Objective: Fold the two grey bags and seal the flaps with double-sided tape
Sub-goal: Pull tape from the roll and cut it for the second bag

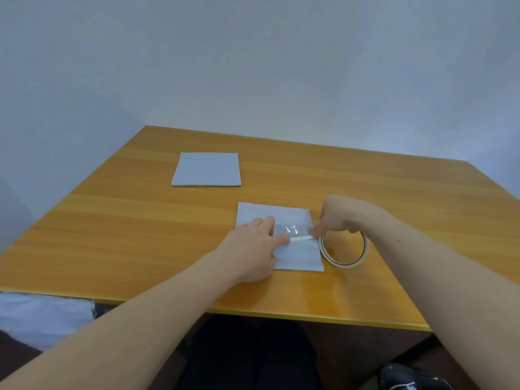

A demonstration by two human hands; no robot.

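Note:
A folded grey bag [299,253] lies on the wooden table [140,220] in front of me, with a shiny strip across its middle. My left hand [254,249] presses on the bag's left side, its index finger on the end of a white tape strip [301,238]. My right hand [336,216] pinches the strip at the bag's right edge, just above the tape roll [343,264], which stands on edge beside the bag. A second folded grey bag [207,169] lies flat farther back on the left, untouched.
A pale wall rises behind the table's far edge. White-grey material [42,316] hangs below the table's near left edge. My dark-clothed legs [253,356] show under the table, and a dark object [408,378] lies at the lower right.

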